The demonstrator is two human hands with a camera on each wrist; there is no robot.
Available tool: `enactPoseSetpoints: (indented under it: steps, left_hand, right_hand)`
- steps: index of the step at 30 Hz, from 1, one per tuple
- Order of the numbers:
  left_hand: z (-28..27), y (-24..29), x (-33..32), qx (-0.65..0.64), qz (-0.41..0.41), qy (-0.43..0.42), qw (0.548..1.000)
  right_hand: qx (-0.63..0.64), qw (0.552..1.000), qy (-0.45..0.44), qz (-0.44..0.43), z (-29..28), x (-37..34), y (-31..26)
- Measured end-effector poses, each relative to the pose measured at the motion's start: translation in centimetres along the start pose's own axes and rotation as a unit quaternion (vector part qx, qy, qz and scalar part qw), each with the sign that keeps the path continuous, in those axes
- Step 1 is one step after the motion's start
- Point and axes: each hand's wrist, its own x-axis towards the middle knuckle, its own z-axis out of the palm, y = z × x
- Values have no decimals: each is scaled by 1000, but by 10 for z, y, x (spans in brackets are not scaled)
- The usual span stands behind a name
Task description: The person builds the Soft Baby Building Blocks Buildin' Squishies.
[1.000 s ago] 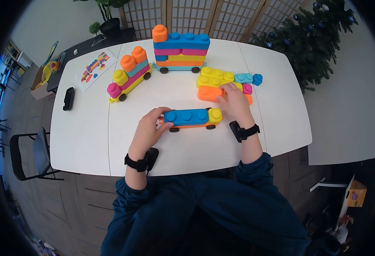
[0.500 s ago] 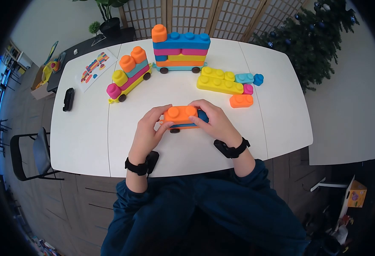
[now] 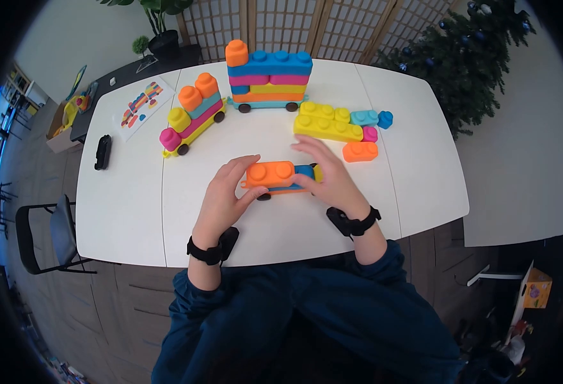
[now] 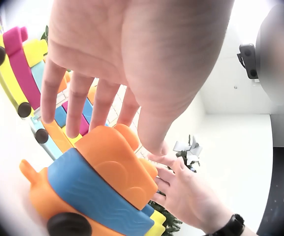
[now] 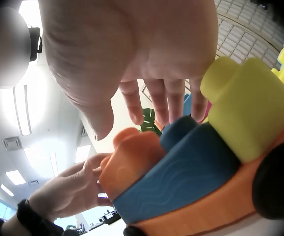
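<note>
An orange wheeled wagon base (image 5: 201,216) stands before me, carrying a long blue brick (image 5: 176,177) and, at its right end, a yellow brick (image 5: 257,105). On the blue brick's left part sits an orange two-stud brick (image 3: 270,173). My left hand (image 3: 222,192) surrounds the wagon's left end, its long fingers loosely extended on the far side and its thumb on the near side. Spread around the right part is my right hand (image 3: 334,179), thumb apart from nearly straight fingers, with the blue and yellow bricks showing between them.
Loose yellow bricks (image 3: 328,130), a pink brick (image 3: 370,134), a teal brick (image 3: 364,118) and another orange brick (image 3: 360,152) lie to the right. Behind stand a tall wagon (image 3: 270,82) and a smaller wagon (image 3: 196,120). A picture sheet (image 3: 143,109) lies back left.
My right hand took an orange brick from the right-hand pile and set it over the blue brick's left part. Its fingers have since spread and drawn back slightly rightward.
</note>
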Motion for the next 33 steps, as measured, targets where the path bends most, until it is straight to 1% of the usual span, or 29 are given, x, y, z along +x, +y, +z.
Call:
enactPoseSetpoints:
  steps: [1, 2, 4, 5, 7, 8, 10, 14, 16, 23, 25, 26, 28, 29, 30, 31, 32, 33]
  left_hand:
    - [1, 4, 1, -6, -9, 3, 1000]
    - [2, 4, 1, -8, -8, 2, 1000]
    - [3, 1, 3, 21, -12, -9, 1000]
    - [4, 0, 3, 21, -12, -10, 1000]
    - [6, -3, 4, 3, -17, -9, 1000]
    - [6, -2, 5, 2, -15, -8, 1000]
    - [7, -2, 4, -2, -24, -4, 1000]
    - [6, -3, 4, -10, -29, -9, 999]
    - [6, -5, 4, -21, -38, -9, 999]
    - [5, -6, 4, -15, -47, -13, 999]
    - [5, -6, 4, -20, -50, -16, 998]
    - [5, -7, 4, -19, -49, -15, 998]
    - [5, -7, 4, -20, -50, -15, 998]
    - [5, -7, 4, -20, -50, -16, 998]
    - [5, -7, 4, -24, -48, -13, 998]
    - [6, -6, 4, -27, -46, -11, 999]
    - [6, -7, 5, -27, -46, -12, 999]
    - [6, -7, 5, -26, -47, -12, 998]
  right_hand:
    - [2, 999, 36, 7, -12, 0, 3]
    - [0, 999, 36, 8, -24, -1, 11]
    - [-106, 986, 100, 77, -53, -4, 32]
    - [-106, 986, 100, 77, -64, -8, 44]
    - [-159, 967, 93, 173, -81, -19, 68]
    - [-161, 967, 94, 173, -86, -25, 77]
    - [-244, 945, 97, 193, -90, -38, 87]
    - [-236, 943, 72, 223, -91, -54, 106]
    - [-188, 946, 74, 253, -90, -56, 109]
    - [-182, 947, 99, 247, -89, -54, 117]
    - [-229, 941, 88, 234, -91, -51, 108]
    - [-228, 941, 88, 234, -92, -50, 103]
    - [-81, 948, 130, 280, -86, -40, 78]
    - [-81, 948, 130, 280, -80, -39, 74]
    - [16, 961, 146, 234, -74, -38, 69]
    - [112, 963, 161, 185, -67, -37, 65]
    - [112, 963, 162, 185, -58, -37, 60]
    - [194, 959, 139, 151, -47, -37, 54]
